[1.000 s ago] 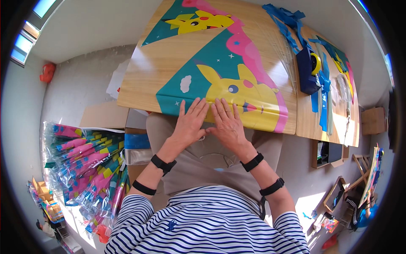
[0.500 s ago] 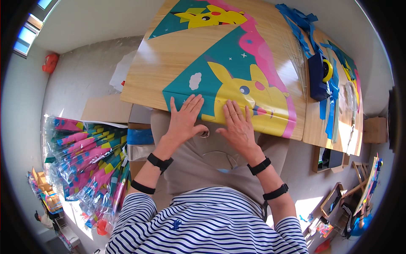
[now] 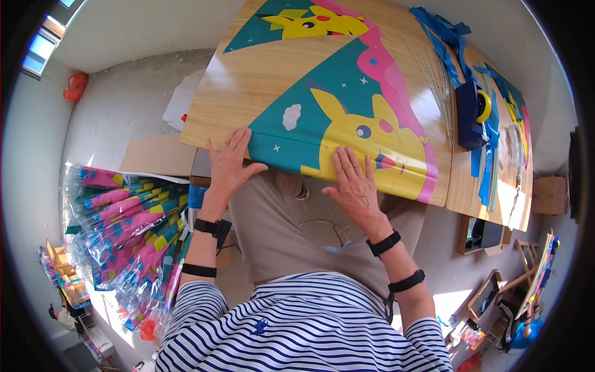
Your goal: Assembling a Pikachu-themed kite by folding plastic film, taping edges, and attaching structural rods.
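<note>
A triangular kite sail [image 3: 359, 102], printed teal, pink and yellow with a cartoon animal, lies on the wooden table [image 3: 266, 80]. Its near edge runs along the table's edge toward me, with a fold line just above it. My left hand [image 3: 230, 164] is at the sail's left corner, fingers stretched out over the table's edge and thumb apart. Flat on the yellow part near the front edge rests my right hand [image 3: 356, 186], its fingers extended. Neither hand grips anything. A second, similar sail [image 3: 310, 23] lies farther back on the table.
Thin rods [image 3: 439, 93] and blue strips [image 3: 463, 42] lie on the right, beside a dark blue tape dispenser [image 3: 469, 118] with a yellow core. Left of my legs are a cardboard box [image 3: 158, 156] and a pile of plastic-wrapped, brightly coloured packs [image 3: 130, 229].
My left hand has slid left, from the sail's teal area out to its left corner. My right hand stays flat on the yellow part. The view has shifted slightly.
</note>
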A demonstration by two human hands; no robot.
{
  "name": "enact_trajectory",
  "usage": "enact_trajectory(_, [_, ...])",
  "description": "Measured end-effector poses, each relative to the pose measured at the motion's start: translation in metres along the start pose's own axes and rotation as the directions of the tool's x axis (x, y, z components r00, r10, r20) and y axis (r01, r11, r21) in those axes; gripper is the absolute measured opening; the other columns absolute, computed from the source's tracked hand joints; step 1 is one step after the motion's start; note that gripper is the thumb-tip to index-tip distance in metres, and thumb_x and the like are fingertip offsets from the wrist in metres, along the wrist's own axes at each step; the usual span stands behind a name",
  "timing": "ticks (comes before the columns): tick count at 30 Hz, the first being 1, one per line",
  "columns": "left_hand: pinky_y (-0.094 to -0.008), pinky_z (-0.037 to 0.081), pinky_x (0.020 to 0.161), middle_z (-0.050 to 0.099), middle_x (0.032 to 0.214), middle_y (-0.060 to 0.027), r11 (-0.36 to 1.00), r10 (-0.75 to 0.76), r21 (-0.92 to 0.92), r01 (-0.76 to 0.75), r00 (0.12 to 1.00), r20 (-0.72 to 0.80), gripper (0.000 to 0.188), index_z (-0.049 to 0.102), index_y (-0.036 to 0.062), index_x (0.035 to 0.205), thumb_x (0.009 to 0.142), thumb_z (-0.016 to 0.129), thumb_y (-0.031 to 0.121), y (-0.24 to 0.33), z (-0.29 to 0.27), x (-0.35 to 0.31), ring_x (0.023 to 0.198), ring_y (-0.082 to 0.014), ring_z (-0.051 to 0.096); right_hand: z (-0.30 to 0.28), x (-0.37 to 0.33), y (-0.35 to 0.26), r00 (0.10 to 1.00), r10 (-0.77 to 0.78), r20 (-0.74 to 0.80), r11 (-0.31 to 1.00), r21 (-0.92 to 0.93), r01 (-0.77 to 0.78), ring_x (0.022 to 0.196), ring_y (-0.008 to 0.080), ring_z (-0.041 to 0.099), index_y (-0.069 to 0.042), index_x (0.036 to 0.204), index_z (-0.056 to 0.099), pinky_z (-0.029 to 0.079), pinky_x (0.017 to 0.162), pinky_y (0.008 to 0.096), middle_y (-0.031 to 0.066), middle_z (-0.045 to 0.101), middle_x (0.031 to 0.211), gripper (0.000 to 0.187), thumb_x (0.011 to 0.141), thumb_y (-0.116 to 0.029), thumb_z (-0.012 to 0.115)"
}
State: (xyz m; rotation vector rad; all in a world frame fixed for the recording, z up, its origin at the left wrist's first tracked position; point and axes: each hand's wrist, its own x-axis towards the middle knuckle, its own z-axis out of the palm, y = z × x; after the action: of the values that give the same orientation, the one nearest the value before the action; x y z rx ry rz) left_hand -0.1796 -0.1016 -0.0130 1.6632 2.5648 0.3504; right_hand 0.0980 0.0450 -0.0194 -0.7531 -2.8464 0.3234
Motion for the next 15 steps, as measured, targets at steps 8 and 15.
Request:
enact_trajectory(8, [-0.0627, 0.012, 0.116, 0.045, 0.149, -0.013, 0.999, 0.04, 0.015, -0.04, 0.998, -0.041, 0.09, 0.048, 0.002, 0.14, 0.072, 0.075, 0.054, 0.035, -0.015, -0.026, 0.143, -0.0279, 0.034, 0.0, -0.011, -0.001, 1.0, -0.003, -0.002, 1.0, 0.014, 0.003, 0.146, 0.0287, 0.029, 0.0, 0.145, 0.042, 0.019, 0.118, 0.0538, 0.0131, 0.035, 0.155, 0.084, 0.079, -0.041, 0.073])
enact_trajectory(15, [-0.0594, 0.015, 0.117, 0.04, 0.152, -0.0148, 0.922, 0.353, -0.177, -0.344, 0.935, 0.02, 0.095, 0.045, -0.0014, 0.141, 0.069, 0.078, 0.05, 0.103, 0.019, -0.011, 0.144, -0.0294, 0.032, 0.006, -0.012, -0.001, 0.999, 0.009, -0.039, 1.0, 0.007, -0.009, 0.146, 0.0273, 0.029, -0.001, 0.145, 0.042, 0.02, 0.118, 0.0535, 0.0124, 0.036, 0.155, 0.087, 0.077, -0.042, 0.075])
